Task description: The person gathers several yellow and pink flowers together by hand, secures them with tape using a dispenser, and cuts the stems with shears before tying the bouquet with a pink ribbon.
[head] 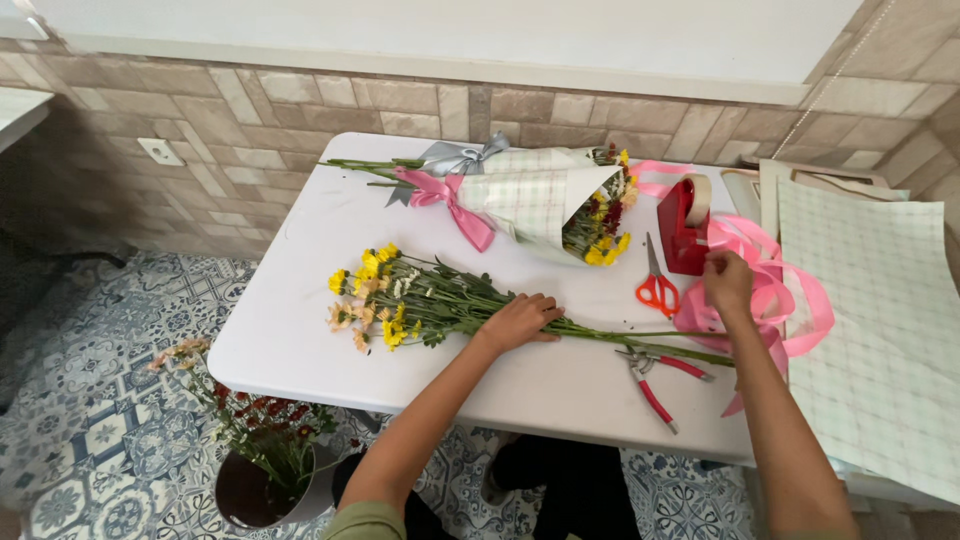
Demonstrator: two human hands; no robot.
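Note:
My left hand (518,320) presses down on the stems of a loose bunch of yellow and pale flowers (385,298) lying across the white table (300,250). My right hand (727,280) reaches to the right side and pinches a strand of pink ribbon (770,285) beside a red tape dispenser (683,225). Orange-handled scissors (655,285) lie between my hands. Red-handled pruning shears (655,380) rest near the table's front edge, by the stem ends.
Two wrapped bouquets (540,195) with pink and grey bows lie at the back of the table. Checked wrapping paper sheets (880,330) hang at the right. A pot of red and pink flowers (255,450) stands on the patterned floor at the left.

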